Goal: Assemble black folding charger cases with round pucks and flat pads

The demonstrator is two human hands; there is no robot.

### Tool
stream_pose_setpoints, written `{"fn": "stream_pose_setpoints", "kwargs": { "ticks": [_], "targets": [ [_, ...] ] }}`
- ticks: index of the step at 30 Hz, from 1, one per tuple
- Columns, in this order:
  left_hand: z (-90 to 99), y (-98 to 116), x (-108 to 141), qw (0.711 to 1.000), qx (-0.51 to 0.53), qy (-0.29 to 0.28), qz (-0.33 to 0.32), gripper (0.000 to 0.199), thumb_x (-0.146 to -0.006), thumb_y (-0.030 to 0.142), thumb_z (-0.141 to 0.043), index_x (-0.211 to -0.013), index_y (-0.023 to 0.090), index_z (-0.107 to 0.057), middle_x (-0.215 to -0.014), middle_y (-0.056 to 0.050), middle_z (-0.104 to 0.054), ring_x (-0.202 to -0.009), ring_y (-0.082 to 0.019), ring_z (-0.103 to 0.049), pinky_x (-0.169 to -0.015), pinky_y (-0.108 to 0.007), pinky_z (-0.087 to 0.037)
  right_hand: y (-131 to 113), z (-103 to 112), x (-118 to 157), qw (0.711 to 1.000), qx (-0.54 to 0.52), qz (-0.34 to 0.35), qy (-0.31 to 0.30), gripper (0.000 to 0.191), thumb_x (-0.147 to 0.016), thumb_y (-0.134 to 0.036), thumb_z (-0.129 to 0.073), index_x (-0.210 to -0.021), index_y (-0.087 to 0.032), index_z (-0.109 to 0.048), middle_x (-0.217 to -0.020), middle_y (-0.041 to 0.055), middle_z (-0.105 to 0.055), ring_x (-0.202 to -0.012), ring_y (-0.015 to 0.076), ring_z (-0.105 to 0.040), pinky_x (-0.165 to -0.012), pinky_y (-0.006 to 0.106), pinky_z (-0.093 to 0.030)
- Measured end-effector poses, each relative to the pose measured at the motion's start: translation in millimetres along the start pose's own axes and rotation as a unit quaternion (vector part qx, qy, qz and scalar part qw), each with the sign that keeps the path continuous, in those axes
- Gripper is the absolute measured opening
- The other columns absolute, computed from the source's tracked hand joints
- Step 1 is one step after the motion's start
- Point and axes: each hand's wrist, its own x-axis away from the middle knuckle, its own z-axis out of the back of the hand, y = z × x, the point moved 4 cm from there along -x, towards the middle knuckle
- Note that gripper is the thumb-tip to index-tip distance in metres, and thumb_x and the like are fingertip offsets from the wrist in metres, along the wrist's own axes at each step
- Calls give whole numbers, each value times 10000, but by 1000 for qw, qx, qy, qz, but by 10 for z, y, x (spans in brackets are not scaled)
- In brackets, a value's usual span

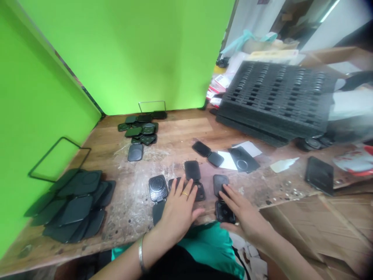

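My left hand (pixel 180 206), ring on one finger, lies palm down with fingers spread over dark hinged folding cases near the table's front edge. Its fingertips partly cover one hinged case (pixel 192 171). Left of that hand lies another opened case (pixel 157 187) with a patterned round insert, its lower half partly behind the hand. My right hand (pixel 240 212) stretches its fingers out over an opened case (pixel 221 184) whose lower half (pixel 224 212) is hollow and faces up. Both hands appear to rest on these pieces without gripping them.
Dark flat square panels (pixel 77 210) are piled at left, and smaller ones (pixel 141 130) farther back. A hinged case (pixel 215 158) lies beside cards (pixel 244 159). A black slotted foam tray (pixel 274 101) stands back right. Green panels (pixel 154 54) wall the table's back and left.
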Motion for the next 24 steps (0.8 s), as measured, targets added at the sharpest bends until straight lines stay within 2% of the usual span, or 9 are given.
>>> {"fn": "stream_pose_setpoints", "kwargs": {
  "ticks": [5, 8, 10, 13, 16, 19, 21, 24],
  "targets": [
    [-87, 200, -78, 999, -7, -30, -12, 620, -845, 513, -676, -1311, 113, -595, -1399, -197, -543, -1396, -436, -345, -1128, -666, -286, 578, 173, 177, 996, 36, -78, 20, 709, -777, -377, -706, -1416, -133, -519, -1497, 213, -412, -1372, 403, -404, -1063, 566, -442],
    [-74, 261, -73, 999, -3, -41, -6, 609, -847, 482, -684, -1326, 121, -578, -1370, -193, -567, -1392, -432, -353, -1134, -669, -270, 782, 325, 143, 994, 51, -89, 45, 643, -763, -394, -709, -1329, -112, -594, -1422, 229, -502, -1335, 420, -449, -1034, 563, -470],
    [-60, 266, -77, 999, 1, -54, -4, 613, -841, 465, -698, -1329, 118, -570, -1358, -191, -573, -1387, -436, -360, -1133, -667, -274, 775, 424, -21, 994, 42, -69, 80, 540, -819, -383, -655, -1300, -141, -612, -1402, 197, -535, -1337, 386, -460, -1049, 541, -464],
    [-41, 248, -90, 998, 10, -64, -4, 571, -843, 434, -703, -1312, 131, -582, -1350, -177, -577, -1372, -436, -382, -1128, -666, -285, 628, 496, -464, 991, 32, -50, 121, 441, -894, -337, -567, -1296, -159, -602, -1406, 171, -536, -1352, 343, -453, -1078, 513, -434],
    [-35, 241, -83, 998, 6, -59, 3, 547, -840, 392, -716, -1309, 147, -581, -1342, -166, -581, -1366, -432, -393, -1126, -666, -288, 465, 464, -997, 989, 40, -68, 125, 479, -860, -291, -614, -1306, -118, -580, -1444, 208, -479, -1370, 366, -411, -1089, 516, -400],
    [-46, 252, -51, 998, 3, -54, 11, 547, -836, 359, -726, -1316, 147, -570, -1339, -165, -579, -1376, -418, -388, -1140, -639, -290, 354, 407, -1396, 992, 36, -75, 96, 490, -851, -251, -622, -1322, -131, -556, -1367, 197, -547, -1280, 331, -502, -1048, 477, -423],
    [-53, 259, -30, 999, 5, -51, 12, 549, -835, 351, -729, -1313, 135, -566, -1386, -197, -536, -1397, -410, -357, -1144, -610, -302, 308, 402, -1508, 993, 34, -72, 84, 462, -851, -224, -615, -1302, -134, -569, -1282, 181, -609, -1200, 306, -556, -1003, 435, -447],
    [-54, 261, -31, 999, 6, -47, 9, 498, -828, 352, -735, -1243, 115, -594, -1468, -260, -430, -1425, -408, -297, -1141, -593, -312, 249, 452, -1442, 992, 39, -77, 87, 415, -845, -220, -616, -1247, -120, -606, -1167, 178, -665, -1101, 302, -601, -939, 404, -470]
  ]
}}
